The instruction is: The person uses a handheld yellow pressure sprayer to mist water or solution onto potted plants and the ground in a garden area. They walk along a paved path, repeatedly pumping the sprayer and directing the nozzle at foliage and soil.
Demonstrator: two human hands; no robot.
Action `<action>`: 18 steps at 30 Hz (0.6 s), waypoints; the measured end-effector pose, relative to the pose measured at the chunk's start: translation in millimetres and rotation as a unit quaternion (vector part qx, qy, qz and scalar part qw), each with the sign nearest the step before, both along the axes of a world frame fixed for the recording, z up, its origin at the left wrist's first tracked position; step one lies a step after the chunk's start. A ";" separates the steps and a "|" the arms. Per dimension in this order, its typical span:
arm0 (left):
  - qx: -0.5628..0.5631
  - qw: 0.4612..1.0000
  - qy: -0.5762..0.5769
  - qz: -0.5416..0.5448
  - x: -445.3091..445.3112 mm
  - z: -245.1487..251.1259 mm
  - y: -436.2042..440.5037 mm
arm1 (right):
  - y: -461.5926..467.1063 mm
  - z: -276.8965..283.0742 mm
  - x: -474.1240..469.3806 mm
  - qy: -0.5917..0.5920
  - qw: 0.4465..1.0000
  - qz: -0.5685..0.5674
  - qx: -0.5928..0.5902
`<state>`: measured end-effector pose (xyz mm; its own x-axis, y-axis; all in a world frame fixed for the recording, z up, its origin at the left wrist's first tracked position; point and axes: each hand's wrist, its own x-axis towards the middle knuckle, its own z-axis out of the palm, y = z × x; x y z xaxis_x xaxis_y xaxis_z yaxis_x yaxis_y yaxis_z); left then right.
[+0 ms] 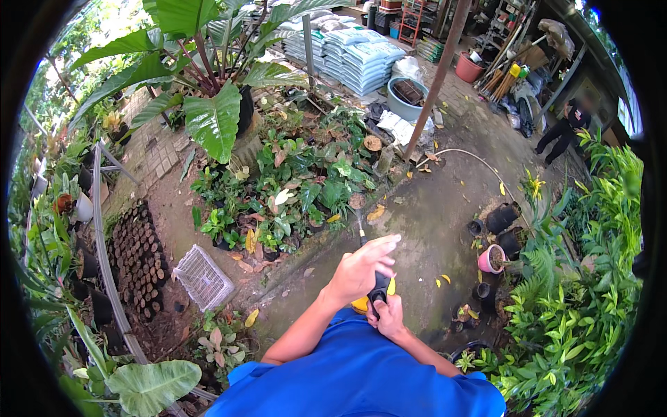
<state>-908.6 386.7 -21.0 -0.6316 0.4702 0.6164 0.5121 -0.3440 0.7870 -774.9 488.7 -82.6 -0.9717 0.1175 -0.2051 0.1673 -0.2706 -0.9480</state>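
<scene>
My right hand (pixel 388 315) is closed around the black grip of a sprayer (pixel 379 294), low in front of my blue shirt. Yellow parts of the sprayer show beside the grip. From its brass-coloured nozzle tip (pixel 361 233) a fine spray goes out towards the potted plants (pixel 292 193) ahead. My left hand (pixel 362 271) is raised above the black barrel, its fingers extended and spread; whether it touches the barrel cannot be told. The hand hides part of the sprayer.
A white plastic crate (pixel 204 279) lies at left, beside small seedling bags (pixel 138 260). A rusty pole (pixel 437 78) stands ahead. A hose (pixel 477 159) curves over the ground. A pink pot (pixel 491 259) and black pots are at right. A person (pixel 568 122) stands far right.
</scene>
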 end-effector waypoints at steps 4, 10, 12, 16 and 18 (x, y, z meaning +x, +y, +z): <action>0.031 0.999 -0.005 0.029 -25.4 -11.4 9.5 | 21.5 -6.5 -33.6 -0.016 0.999 0.020 -0.019; 0.067 0.997 0.005 0.038 -82.5 -1.5 27.5 | 56.6 -9.7 -107.5 -0.006 0.996 0.079 -0.045; 0.006 0.997 0.040 0.072 -105.5 3.0 34.2 | 67.8 -8.5 -129.9 0.018 0.993 0.089 -0.070; -0.162 0.959 0.154 0.176 -140.3 5.4 54.4 | 89.1 -6.8 -167.9 0.047 0.988 0.118 -0.091; -0.203 0.954 0.165 0.147 -152.7 3.9 63.5 | 97.2 -7.2 -181.4 0.029 0.988 0.126 -0.088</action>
<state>-1061.3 450.2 -17.2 -0.5764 0.5451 0.6088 0.7822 0.1524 0.6041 -956.2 585.9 -89.9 -0.9762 -0.1625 -0.1439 0.1973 -0.3878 -0.9004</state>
